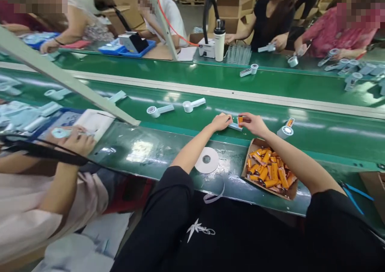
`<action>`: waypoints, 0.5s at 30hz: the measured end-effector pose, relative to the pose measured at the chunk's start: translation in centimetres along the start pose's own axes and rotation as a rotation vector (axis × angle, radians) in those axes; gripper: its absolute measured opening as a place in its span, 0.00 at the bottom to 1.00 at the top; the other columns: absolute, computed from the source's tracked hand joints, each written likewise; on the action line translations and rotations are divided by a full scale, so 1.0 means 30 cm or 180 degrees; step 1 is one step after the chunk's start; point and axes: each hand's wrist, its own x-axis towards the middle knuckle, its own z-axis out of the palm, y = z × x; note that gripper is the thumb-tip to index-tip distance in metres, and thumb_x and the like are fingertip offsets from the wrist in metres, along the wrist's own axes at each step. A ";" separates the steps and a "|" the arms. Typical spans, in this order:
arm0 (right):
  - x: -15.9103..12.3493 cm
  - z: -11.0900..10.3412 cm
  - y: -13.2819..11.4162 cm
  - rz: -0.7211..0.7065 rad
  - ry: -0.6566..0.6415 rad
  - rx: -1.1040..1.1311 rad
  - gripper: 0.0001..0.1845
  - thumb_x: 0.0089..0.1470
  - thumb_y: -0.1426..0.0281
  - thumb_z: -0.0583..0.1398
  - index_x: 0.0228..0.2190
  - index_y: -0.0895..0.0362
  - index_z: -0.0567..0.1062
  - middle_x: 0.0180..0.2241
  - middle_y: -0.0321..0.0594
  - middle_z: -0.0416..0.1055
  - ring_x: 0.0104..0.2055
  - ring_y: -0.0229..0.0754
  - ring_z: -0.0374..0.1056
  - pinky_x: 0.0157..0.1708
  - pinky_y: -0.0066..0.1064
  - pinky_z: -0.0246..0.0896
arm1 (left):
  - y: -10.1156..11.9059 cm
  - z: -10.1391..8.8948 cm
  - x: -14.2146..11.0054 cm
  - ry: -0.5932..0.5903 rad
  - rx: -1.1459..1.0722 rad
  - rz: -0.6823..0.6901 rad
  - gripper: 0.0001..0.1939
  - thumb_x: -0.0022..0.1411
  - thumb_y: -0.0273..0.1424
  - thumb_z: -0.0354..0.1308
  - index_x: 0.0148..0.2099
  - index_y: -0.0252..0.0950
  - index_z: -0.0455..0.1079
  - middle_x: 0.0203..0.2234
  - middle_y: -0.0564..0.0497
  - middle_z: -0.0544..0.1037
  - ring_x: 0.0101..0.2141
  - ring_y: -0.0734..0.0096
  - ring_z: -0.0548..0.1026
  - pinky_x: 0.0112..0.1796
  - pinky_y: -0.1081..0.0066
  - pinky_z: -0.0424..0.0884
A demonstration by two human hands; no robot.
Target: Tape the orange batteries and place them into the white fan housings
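My left hand (221, 121) is closed around a light-blue handheld fan housing; its trough-like handle (236, 127) sticks out to the right, and the round end is hidden by the hand. Between the fingers of my right hand (254, 124) is an orange battery (240, 120), pinched just above that handle. Whether battery and handle touch, I cannot tell. Below my right forearm, a cardboard box (245, 168) holds many orange batteries (266, 170). A white roll of tape (207, 160) lies flat on the bench below my left forearm.
Fan housings (194, 104) lie along the green belt (168, 93), one with an orange battery in its handle (290, 123) at right. A slanted metal post (69, 79) crosses on the left. A co-worker's hands (80, 142) work nearby. Blue-handled pliers (355, 196) lie at right.
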 end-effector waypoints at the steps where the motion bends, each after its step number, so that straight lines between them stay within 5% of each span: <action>1: 0.011 0.002 0.002 0.0007 -0.0042 -0.0140 0.24 0.56 0.78 0.69 0.55 0.60 0.83 0.45 0.45 0.89 0.49 0.47 0.86 0.57 0.40 0.81 | 0.016 -0.006 -0.002 0.0009 -0.0007 -0.0043 0.21 0.82 0.36 0.43 0.62 0.35 0.74 0.57 0.37 0.82 0.61 0.48 0.74 0.61 0.55 0.70; 8: 0.001 -0.054 0.023 -0.0189 -0.0188 -0.0863 0.18 0.61 0.77 0.70 0.52 0.58 0.87 0.41 0.49 0.89 0.39 0.48 0.84 0.43 0.36 0.74 | 0.173 -0.114 -0.076 -0.0099 -0.0104 -0.0413 0.19 0.83 0.40 0.48 0.61 0.40 0.77 0.56 0.41 0.82 0.55 0.54 0.79 0.54 0.63 0.71; 11: 0.084 -0.035 0.119 -0.0076 -0.0515 -0.1800 0.26 0.57 0.77 0.75 0.57 0.57 0.87 0.37 0.51 0.88 0.28 0.45 0.78 0.35 0.34 0.66 | 0.148 -0.113 -0.027 -0.0112 -0.0220 -0.0308 0.20 0.85 0.41 0.46 0.60 0.42 0.77 0.53 0.44 0.83 0.51 0.58 0.79 0.49 0.65 0.71; 15: 0.129 0.005 0.204 -0.0186 -0.0705 -0.2389 0.30 0.56 0.74 0.77 0.60 0.55 0.85 0.34 0.53 0.87 0.22 0.46 0.73 0.28 0.32 0.58 | 0.098 -0.072 0.034 -0.0078 -0.0248 -0.0011 0.15 0.83 0.29 0.46 0.52 0.38 0.75 0.48 0.44 0.84 0.54 0.56 0.78 0.51 0.61 0.70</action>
